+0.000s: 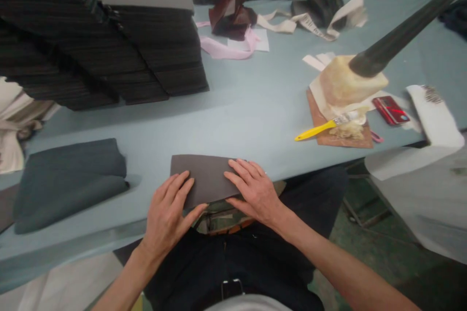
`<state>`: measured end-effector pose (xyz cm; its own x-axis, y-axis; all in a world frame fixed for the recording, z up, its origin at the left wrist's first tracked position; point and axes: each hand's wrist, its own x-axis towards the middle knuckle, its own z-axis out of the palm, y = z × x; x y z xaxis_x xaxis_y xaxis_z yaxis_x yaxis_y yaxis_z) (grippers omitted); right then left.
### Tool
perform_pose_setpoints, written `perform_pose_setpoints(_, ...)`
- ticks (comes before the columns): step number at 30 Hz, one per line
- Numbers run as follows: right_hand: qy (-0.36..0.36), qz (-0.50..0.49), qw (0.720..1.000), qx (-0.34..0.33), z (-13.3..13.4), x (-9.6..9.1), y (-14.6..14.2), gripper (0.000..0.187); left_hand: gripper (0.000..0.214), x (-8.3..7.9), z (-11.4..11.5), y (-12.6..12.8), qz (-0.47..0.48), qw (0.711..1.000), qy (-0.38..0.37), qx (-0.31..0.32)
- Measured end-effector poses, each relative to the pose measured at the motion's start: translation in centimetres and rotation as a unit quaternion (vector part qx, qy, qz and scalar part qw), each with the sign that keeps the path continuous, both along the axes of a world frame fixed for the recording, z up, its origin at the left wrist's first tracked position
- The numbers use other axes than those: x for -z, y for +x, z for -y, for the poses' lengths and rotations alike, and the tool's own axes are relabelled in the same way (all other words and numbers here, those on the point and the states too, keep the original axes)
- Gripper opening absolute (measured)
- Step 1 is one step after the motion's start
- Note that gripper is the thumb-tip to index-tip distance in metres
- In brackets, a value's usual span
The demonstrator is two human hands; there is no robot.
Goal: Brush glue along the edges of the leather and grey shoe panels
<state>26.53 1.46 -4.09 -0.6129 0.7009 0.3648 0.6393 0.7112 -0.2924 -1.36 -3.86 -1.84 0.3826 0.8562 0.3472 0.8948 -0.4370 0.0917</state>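
A dark grey, flat rectangular piece [207, 175] lies along the near edge of the cloth-covered table, in front of my body. My left hand [171, 199] rests on its left end, fingers stretched out over the top and the thumb along the near edge. On the right end lies my right hand [253, 187], its fingers spread flat and its thumb by the near edge. Whether the piece is one layer or folded, I cannot tell. Left of my left hand, a folded dark green-grey cloth [69, 180] sits on the table.
Tall stacks of dark sheets [156, 48] stand at the back left. To the right are a pale block with a dark handle [353, 82], a yellow-handled brush [315, 131] on a brown board [330, 141] and a red device [391, 110]. Fabric scraps [233, 17] lie behind.
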Motion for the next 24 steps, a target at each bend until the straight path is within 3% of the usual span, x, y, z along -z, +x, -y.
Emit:
perform_pose_setpoints(4,0.002,-0.005,1.000,-0.007,0.1,-0.1,0.6,0.050,0.054,0.3,0.3,-0.6,-0.003,1.000,-0.001,0.031)
perform_pose_setpoints(9,-0.028,-0.018,0.999,-0.005,-0.5,-1.4,0.0,0.046,0.036,-0.3,0.5,-0.9,0.023,0.998,-0.014,0.053)
perform_pose_setpoints(12,-0.061,-0.018,0.997,-0.043,0.3,-3.7,0.3,0.027,0.037,-2.0,1.7,-0.5,0.084,0.995,-0.032,0.050)
perform_pose_setpoints(14,-0.127,-0.021,0.988,-0.081,1.4,-5.9,1.1,0.014,0.036,-3.8,3.1,-0.4,0.141,0.981,-0.114,0.075)
perform_pose_setpoints(16,-0.218,-0.002,0.969,-0.116,2.5,-8.2,2.0,0.015,0.035,-5.8,4.3,-0.8,0.133,0.949,-0.253,0.132)
perform_pose_setpoints(18,-0.259,0.023,0.955,-0.143,2.8,-10.2,2.7,0.020,0.038,-7.6,4.4,-1.4,0.130,0.936,-0.287,0.157)
perform_pose_setpoints(21,-0.183,0.016,0.976,-0.116,0.6,-11.8,3.0,0.026,0.038,-9.2,1.2,-1.2,0.133,0.967,-0.167,0.139)
perform_pose_setpoints(22,-0.128,0.008,0.988,-0.086,-0.7,-11.7,2.9,0.027,0.042,-9.3,-0.6,-0.6,0.129,0.979,-0.104,0.115)
perform_pose_setpoints(24,-0.046,0.001,0.999,-0.003,-3.6,-10.4,2.9,0.036,0.050,-8.7,-4.5,1.4,0.115,0.991,-0.052,0.055)
